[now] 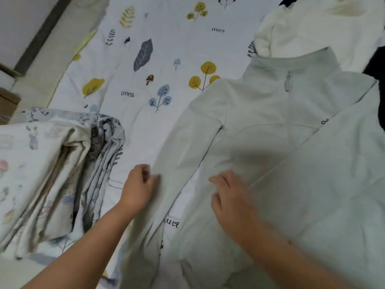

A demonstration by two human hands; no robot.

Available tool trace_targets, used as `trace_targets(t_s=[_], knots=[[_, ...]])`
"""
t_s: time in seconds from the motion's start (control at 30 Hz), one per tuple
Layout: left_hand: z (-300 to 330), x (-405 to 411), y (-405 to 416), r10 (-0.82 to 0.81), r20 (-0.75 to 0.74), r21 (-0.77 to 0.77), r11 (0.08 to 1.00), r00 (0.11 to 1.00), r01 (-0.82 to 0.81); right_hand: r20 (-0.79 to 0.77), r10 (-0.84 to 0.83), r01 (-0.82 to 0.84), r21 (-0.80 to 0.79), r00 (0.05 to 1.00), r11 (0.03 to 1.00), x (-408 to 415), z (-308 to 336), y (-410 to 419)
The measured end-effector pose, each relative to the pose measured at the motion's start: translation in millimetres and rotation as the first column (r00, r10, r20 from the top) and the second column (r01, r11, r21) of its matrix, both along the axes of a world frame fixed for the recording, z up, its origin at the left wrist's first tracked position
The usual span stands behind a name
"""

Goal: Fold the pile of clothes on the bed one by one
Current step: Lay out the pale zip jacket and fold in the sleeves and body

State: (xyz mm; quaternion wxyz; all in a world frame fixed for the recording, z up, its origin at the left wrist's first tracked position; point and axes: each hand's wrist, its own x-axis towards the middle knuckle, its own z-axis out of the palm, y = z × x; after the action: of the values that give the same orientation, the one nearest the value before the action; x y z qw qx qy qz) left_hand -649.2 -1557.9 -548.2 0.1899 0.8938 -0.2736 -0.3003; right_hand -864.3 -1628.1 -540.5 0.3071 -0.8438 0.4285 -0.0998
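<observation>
Left of the left hand (140, 187) a folded patterned quilt (56, 176) lay on the tree-printed bedsheet (162, 49). That hand pinched the outer edge of the pale grey zip-neck jacket's (291, 155) long sleeve (166, 178), its fingers curled. Just right of the sleeve, the right hand (233, 197) rested on the jacket's body, fingers loosely bent, holding nothing that could be seen. Beyond it, past the collar, lay a cream garment (316, 30).

Under both hands, a matt, soft-looking pale cloth pullover (270, 147); beyond the left hand, smooth printed cotton-like sheet (166, 38); left of it, folded, creased printed cloth bedding (52, 174).
</observation>
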Motion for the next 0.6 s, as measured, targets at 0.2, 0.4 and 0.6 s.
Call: trace_targets(t_s=[0.2,0.4,0.6], knots=[[16.2,21.5,-18.4,0.119,-0.542,0.11,0.991,0.832,-0.07,-0.031,0.224,-0.217,0.141,0.974,0.966,62.5,-5.3,39.5],[55.3,9.1,-48.8,0.005,-0.716,-0.022,0.999,0.698,-0.031,0.147,-0.072,-0.017,0.533,0.987,0.846,85.9,16.3,56.5],[79.5,-27.2,-88.4,0.025,-0.876,-0.081,0.977,0.482,-0.197,0.198,-0.622,0.302,0.739,0.757,0.603,76.4,30.2,31.3]])
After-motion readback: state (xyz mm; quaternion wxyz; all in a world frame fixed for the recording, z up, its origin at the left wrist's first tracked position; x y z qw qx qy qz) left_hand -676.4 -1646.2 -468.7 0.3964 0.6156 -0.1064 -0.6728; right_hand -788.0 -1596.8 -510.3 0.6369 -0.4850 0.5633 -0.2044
